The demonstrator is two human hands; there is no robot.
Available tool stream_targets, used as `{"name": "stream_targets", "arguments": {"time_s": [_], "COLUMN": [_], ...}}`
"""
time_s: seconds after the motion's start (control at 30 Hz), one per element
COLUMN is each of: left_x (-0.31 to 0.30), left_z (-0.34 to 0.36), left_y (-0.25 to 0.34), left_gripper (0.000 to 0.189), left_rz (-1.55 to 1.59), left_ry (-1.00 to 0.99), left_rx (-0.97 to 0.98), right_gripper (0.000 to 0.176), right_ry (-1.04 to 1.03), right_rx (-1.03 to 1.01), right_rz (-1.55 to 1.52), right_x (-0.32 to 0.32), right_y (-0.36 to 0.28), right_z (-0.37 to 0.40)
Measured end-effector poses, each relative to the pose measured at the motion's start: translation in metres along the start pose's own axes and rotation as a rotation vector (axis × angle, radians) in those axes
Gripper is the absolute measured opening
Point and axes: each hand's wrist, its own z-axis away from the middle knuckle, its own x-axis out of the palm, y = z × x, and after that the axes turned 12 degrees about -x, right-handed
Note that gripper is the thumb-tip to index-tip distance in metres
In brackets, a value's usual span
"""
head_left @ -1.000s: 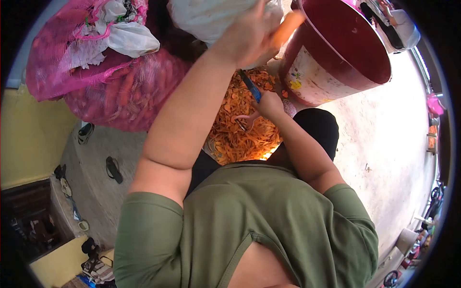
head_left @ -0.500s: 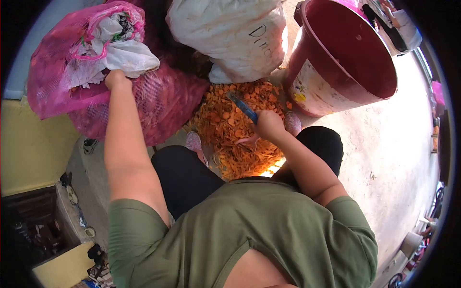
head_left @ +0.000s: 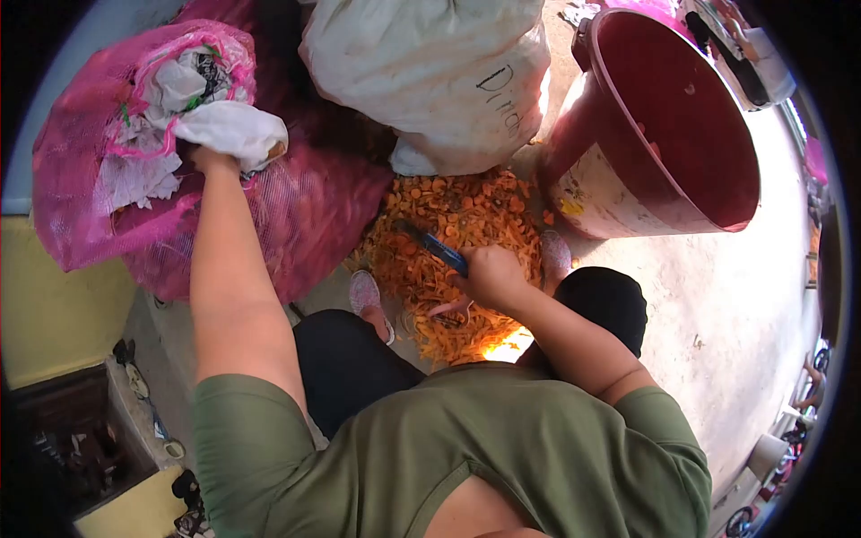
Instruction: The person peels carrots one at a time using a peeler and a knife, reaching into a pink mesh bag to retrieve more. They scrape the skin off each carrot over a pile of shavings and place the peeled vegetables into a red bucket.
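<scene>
Grab-the-next-carrot step I'd say: left hand (head_left: 213, 161) is buried in the pink mesh sack (head_left: 305, 211) mouth (grip hidden, can't tell), right hand (head_left: 491, 274) clenched on the blue peeler (head_left: 437, 245) just above the peelings (head_left: 466, 211), so next needs a clean pull-out.

Light: bright daylight, strongest on the concrete floor (head_left: 717, 296) at right.
Glare: a patch of the carrot peelings (head_left: 457, 224) is blown out.
Shadow: deep beside the pink sack (head_left: 305, 206); left corner dim.
Distortion: fisheye curving, black vignette.
Focus: edges softened.
</scene>
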Motion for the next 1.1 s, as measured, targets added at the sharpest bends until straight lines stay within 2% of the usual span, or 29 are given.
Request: {"name": "stream_targets", "arguments": {"time_s": [0.1, 0.2, 0.33, 0.6, 0.73, 0.77, 0.83, 0.9, 1.0, 1.07, 1.1], "left_x": [0.011, 0.003, -0.023, -0.024, -0.035, -0.042, -0.066, -0.088, -0.091, -0.082, -0.066], "left_z": [-0.007, -0.011, -0.016, -0.037, -0.048, -0.051, -0.050, 0.021, 0.064, 0.066, 0.071], "left_y": [0.000, -0.003, -0.003, 0.005, -0.015, -0.027, -0.052, -0.028, -0.017, 0.009, 0.032], "left_gripper": [0.041, 0.042, 0.043, 0.046, 0.047, 0.047, 0.048, 0.046, 0.044, 0.043, 0.044], "left_rz": [0.233, 0.324, 0.354, 0.240, 0.220, 0.180, -0.201, -1.088, -1.011, -0.814, -0.763], "left_ry": [-0.367, -0.501, -0.483, -0.242, -0.289, -0.328, -0.359, -0.079, 0.414, 0.562, 0.491], "left_rx": [-0.167, -0.169, -0.056, 0.095, 0.159, 0.197, 0.276, 0.324, 0.392, 0.855, 1.032], "right_gripper": [0.025, 0.023, 0.024, 0.023, 0.022, 0.022, 0.022, 0.023, 0.024, 0.025, 0.025], "right_ry": [0.001, 0.008, 0.002, -0.013, -0.005, -0.009, -0.012, -0.024, -0.044, -0.038, -0.029], "right_rx": [0.004, -0.032, -0.044, -0.065, -0.076, -0.071, -0.059, -0.041, -0.027, -0.022, -0.018], "right_rz": [-0.048, -0.044, -0.042, -0.030, -0.034, -0.037, -0.042, -0.046, -0.054, -0.052, -0.051], "right_x": [-0.001, -0.005, -0.005, 0.002, -0.006, -0.008, -0.012, -0.016, -0.015, -0.012, -0.009], "right_y": [-0.001, -0.005, -0.004, -0.003, -0.004, -0.004, -0.005, -0.005, -0.003, -0.003, -0.003], "right_z": [0.000, 0.003, 0.003, 0.004, 0.003, 0.004, 0.005, 0.007, 0.009, 0.008, 0.009]}}
